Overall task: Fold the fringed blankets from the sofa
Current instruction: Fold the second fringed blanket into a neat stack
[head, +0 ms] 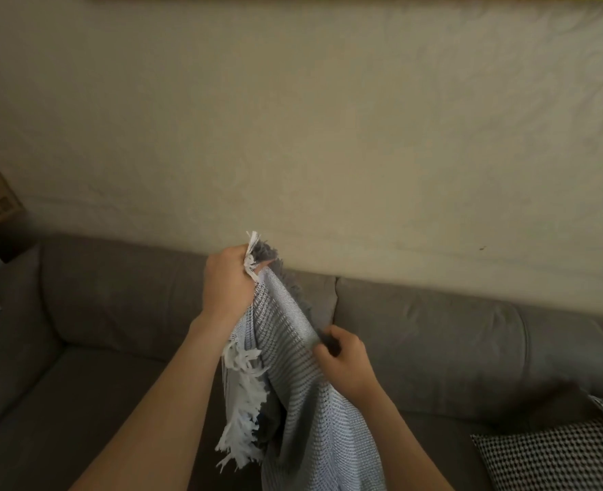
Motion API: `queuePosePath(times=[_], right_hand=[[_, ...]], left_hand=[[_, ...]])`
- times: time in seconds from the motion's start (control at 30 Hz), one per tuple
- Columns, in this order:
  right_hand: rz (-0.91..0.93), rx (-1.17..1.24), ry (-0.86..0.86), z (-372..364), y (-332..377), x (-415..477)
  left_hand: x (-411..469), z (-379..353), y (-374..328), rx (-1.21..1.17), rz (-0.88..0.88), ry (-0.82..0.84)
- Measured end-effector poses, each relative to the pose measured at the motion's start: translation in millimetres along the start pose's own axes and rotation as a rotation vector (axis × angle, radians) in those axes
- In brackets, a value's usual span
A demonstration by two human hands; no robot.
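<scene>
Grey fringed blanket (pixel 293 366) hangs w/ its top corner bunched in left hand (pixel 227 281), fingers curled tight round it above the sofa (pixel 434 334). Right hand (pixel 342 359) pinches blanket's right edge lower down. Checked cushion (pixel 558 458) lies on seat at right.

Head cam looks fwd & down onto sofa (pixel 434 331), close.

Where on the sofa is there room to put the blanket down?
The sofa seat left of the hanging blanket is bare up to the corner. A smaller bare strip lies between the blanket and the checked cushion. That cushion crowds the right end.
</scene>
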State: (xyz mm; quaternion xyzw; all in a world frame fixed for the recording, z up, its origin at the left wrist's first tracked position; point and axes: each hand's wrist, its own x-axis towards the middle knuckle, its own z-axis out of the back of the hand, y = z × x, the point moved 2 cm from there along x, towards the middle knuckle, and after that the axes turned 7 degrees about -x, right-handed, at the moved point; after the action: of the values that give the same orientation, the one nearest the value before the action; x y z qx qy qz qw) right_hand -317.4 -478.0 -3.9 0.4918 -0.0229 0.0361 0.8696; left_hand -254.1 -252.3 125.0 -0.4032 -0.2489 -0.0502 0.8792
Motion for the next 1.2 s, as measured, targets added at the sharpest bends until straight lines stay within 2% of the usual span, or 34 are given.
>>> queuePosePath(times=[0.1,0.17,0.47,0.67,0.8,0.97,1.1,1.2], right_hand=[[0.002,0.078,0.172,-2,-6,-1],[-0.006,0.038,0.255,-5,-11,-1],[-0.047,-0.167,0.251,5,-22,3],[-0.122,-0.228,0.366,10,-28,4],[-0.14,-0.322,0.247,21,-35,11],[-0.056,-0.444,0.235,39,-22,19],[-0.103,-0.475,0.213,36,-23,20],[-0.141,-0.499,0.105,43,-18,22]], left_hand=[[2,1,-3,0.033,0.021,-0.07],[3,1,-4,0.02,0.043,-0.104],[4,4,-6,0.017,0.063,-0.166],[10,2,-10,-0.01,0.078,-0.205],[10,2,-5,-0.017,0.119,-0.226],[8,2,-8,-0.043,0.14,-0.29],[13,1,-15,-0.049,0.151,-0.306],[10,0,-11,-0.068,0.196,-0.319]])
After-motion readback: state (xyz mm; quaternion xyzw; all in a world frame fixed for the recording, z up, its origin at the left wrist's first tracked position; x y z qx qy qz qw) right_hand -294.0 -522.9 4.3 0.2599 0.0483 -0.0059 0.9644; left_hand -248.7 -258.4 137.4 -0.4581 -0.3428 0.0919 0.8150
